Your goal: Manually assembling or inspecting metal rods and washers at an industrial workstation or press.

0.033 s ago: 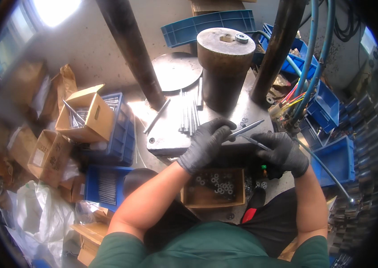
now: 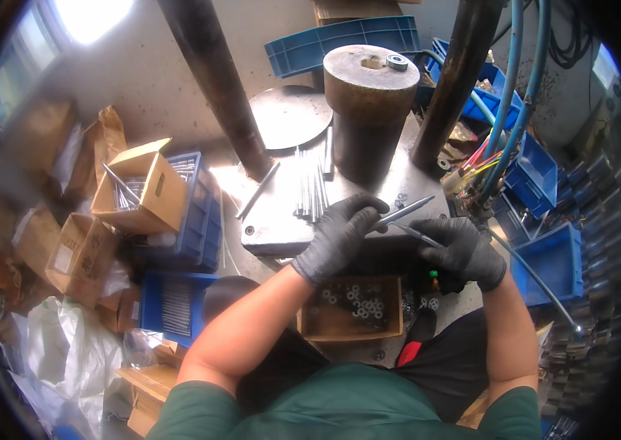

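Observation:
My left hand (image 2: 347, 238), in a black glove, is closed around a shiny steel rod (image 2: 407, 210) that sticks out to the right from its fingers. Opposite it, my gloved right hand (image 2: 468, 251) grips a slim metal piece with a narrow tip (image 2: 419, 235). That tip points left, close under the rod; whether the two touch I cannot tell. Both hands are above the near edge of a metal press table (image 2: 277, 231). Several steel rods (image 2: 310, 187) lie side by side on the table, left of a thick steel cylinder (image 2: 365, 139) with a ring bearing (image 2: 397, 62) on top.
Dark posts (image 2: 215, 81) rise on both sides of the table. Below my hands is a box (image 2: 351, 334) holding several small rings. Cartons (image 2: 142, 191) and blue crates (image 2: 175, 304) with rods stand left; blue bins (image 2: 556, 268) and hoses (image 2: 508, 95) are right.

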Available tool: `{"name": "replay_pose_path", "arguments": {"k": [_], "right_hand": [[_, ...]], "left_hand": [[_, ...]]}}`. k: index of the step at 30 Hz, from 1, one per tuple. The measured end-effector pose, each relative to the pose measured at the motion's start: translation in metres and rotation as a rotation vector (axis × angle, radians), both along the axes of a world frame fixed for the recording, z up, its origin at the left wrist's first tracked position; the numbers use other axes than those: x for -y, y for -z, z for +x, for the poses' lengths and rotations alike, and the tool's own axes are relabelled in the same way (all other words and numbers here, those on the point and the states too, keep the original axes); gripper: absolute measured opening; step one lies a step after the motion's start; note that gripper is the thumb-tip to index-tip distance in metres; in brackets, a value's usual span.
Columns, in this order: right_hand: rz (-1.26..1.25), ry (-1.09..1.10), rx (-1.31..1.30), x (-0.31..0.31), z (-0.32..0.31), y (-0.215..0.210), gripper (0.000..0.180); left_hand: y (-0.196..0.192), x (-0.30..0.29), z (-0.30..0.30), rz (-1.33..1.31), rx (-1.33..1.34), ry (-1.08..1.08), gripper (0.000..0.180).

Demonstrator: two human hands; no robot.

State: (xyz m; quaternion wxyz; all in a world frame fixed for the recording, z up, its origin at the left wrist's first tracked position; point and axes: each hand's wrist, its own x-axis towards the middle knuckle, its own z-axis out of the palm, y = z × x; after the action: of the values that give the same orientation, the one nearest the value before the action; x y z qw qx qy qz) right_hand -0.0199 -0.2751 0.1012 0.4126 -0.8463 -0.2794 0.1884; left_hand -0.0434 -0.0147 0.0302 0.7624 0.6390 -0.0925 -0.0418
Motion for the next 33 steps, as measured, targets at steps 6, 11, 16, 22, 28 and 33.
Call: {"name": "replay_pose_path", "arguments": {"k": [6, 11, 16, 22, 28, 33], "right_hand": [[0.036, -0.074, 0.02, -0.01, -0.002, 0.01, 0.044], [0.067, -0.102, -0.076, -0.016, -0.004, 0.008, 0.043], [0.006, -0.095, -0.016, -0.015, -0.003, 0.004, 0.044], [0.044, -0.057, -0.06, -0.012, -0.005, 0.002, 0.045], [0.047, -0.049, -0.033, -0.009, -0.002, 0.005, 0.047], [0.066, -0.072, 0.009, -0.008, 0.001, 0.009, 0.051]], "left_hand": [[0.012, 0.002, 0.003, -0.012, 0.164, -0.003, 0.061], [0.01, 0.004, 0.002, -0.208, 0.085, 0.075, 0.044], [-0.001, 0.004, 0.001, -0.198, -0.063, 0.054, 0.044], [-0.006, 0.004, 0.0, -0.212, -0.025, 0.071, 0.045], [-0.001, 0.004, -0.002, -0.284, 0.004, 0.12, 0.05], [-0.005, 0.006, -0.001, -0.369, -0.065, 0.13, 0.049]]}}
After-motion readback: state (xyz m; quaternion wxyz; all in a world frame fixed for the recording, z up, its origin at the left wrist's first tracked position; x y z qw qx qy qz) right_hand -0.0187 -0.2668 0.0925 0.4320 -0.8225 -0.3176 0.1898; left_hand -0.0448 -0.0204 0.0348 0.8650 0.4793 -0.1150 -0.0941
